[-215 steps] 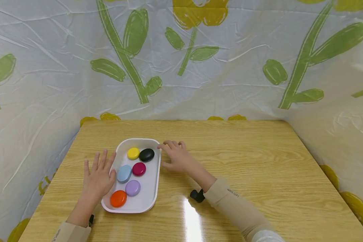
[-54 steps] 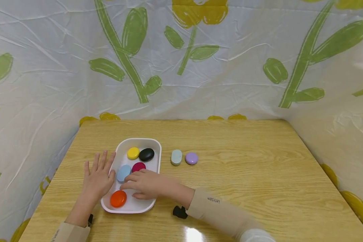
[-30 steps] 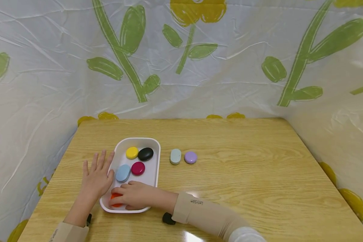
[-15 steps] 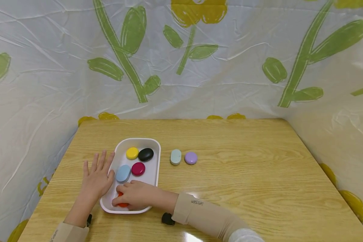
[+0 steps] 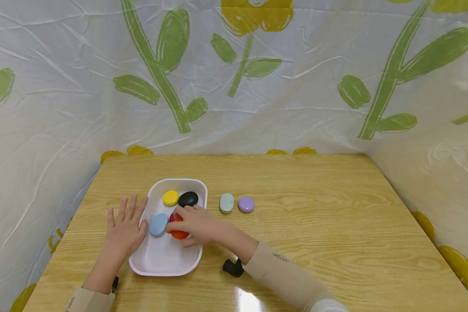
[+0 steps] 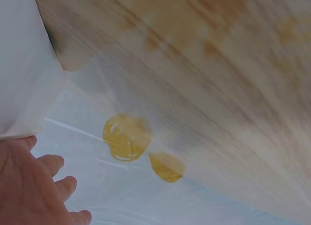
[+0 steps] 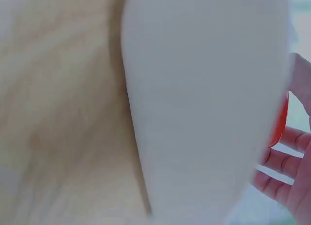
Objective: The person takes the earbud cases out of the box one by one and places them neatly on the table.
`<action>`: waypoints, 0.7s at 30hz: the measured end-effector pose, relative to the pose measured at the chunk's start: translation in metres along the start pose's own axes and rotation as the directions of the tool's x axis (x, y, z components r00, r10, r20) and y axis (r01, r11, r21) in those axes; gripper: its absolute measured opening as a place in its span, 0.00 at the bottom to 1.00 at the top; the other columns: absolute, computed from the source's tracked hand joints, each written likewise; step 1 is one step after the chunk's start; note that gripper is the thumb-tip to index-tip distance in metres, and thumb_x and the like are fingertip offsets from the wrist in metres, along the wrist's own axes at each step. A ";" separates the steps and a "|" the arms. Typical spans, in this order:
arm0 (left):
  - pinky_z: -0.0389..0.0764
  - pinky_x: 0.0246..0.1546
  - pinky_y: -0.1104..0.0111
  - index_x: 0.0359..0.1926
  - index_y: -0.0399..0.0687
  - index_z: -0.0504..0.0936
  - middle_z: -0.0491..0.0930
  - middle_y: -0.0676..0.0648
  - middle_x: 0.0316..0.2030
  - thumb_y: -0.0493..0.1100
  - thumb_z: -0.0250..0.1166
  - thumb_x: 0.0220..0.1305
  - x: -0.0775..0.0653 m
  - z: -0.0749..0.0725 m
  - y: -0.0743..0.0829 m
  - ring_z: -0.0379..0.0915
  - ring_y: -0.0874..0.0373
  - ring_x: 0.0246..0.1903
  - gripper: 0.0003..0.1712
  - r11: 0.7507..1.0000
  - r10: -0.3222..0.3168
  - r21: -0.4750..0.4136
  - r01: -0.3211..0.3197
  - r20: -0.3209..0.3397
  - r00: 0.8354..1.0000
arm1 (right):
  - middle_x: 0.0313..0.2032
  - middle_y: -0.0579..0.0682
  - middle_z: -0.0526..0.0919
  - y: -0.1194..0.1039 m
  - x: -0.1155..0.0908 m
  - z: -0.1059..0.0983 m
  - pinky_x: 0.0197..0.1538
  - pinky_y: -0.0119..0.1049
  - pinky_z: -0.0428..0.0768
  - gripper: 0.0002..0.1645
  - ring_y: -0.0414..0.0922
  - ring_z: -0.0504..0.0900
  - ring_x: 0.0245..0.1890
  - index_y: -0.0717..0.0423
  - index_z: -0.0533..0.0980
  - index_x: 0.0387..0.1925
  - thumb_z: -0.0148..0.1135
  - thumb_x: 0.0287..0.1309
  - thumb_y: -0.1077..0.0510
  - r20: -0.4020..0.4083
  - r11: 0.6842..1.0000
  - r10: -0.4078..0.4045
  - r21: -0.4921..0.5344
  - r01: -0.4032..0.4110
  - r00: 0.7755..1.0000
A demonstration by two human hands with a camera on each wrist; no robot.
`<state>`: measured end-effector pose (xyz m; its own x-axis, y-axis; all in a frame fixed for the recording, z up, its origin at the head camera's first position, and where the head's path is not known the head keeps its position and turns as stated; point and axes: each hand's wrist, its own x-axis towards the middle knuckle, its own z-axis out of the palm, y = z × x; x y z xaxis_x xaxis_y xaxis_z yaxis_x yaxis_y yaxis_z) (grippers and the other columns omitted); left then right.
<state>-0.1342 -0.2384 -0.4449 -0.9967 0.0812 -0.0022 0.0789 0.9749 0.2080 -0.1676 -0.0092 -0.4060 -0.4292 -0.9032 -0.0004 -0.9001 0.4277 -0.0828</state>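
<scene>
My right hand (image 5: 204,226) pinches a glossy orange pebble-shaped piece (image 5: 180,234) above the middle of the white tray (image 5: 164,262). Partly hidden behind those fingers is a crimson piece (image 5: 172,218). The left hand (image 5: 125,227) rests at the tray's left rim, fingers straight and spread. Also in the tray lie a light blue piece (image 5: 158,225), a yellow one (image 5: 170,198) and a black one (image 5: 188,199). In the right wrist view, the tray wall (image 7: 204,113) covers part of the orange piece (image 7: 281,123) between thumb and fingers.
Right of the tray, a pale green oval piece (image 5: 226,203) and a purple round piece (image 5: 246,204) lie side by side on the wooden table (image 5: 316,225). A flower-printed curtain (image 5: 296,99) stands around the back and sides.
The purple piece went from tray to table; the pale green one now lies there too. My right hand took hold of the orange piece and moved it up and right. The left hand stays put.
</scene>
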 end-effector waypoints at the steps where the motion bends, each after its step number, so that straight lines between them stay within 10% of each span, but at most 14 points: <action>1: 0.27 0.62 0.41 0.71 0.51 0.45 0.40 0.37 0.70 0.49 0.39 0.68 0.000 0.000 0.000 0.30 0.39 0.68 0.32 1.000 -0.001 0.000 0.001 0.000 1.000 | 0.48 0.46 0.68 0.005 -0.005 -0.003 0.44 0.30 0.69 0.22 0.41 0.69 0.43 0.35 0.72 0.51 0.61 0.53 0.47 -0.015 1.000 0.019 0.023 -0.018 1.000; 21: 0.27 0.62 0.41 0.71 0.51 0.45 0.40 0.37 0.70 0.48 0.40 0.68 0.000 0.000 0.000 0.28 0.39 0.68 0.33 1.000 -0.001 -0.001 0.001 -0.004 1.000 | 0.42 0.54 0.69 0.091 -0.117 0.012 0.39 0.44 0.72 0.20 0.49 0.71 0.36 0.48 0.74 0.47 0.65 0.49 0.57 -0.253 0.902 0.429 0.174 -0.396 0.867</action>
<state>-0.1343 -0.2380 -0.4451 -0.9968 0.0793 0.0019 0.0780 0.9747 0.2093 -0.1985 0.1352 -0.4254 -0.7774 -0.5908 0.2157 -0.6289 0.7370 -0.2476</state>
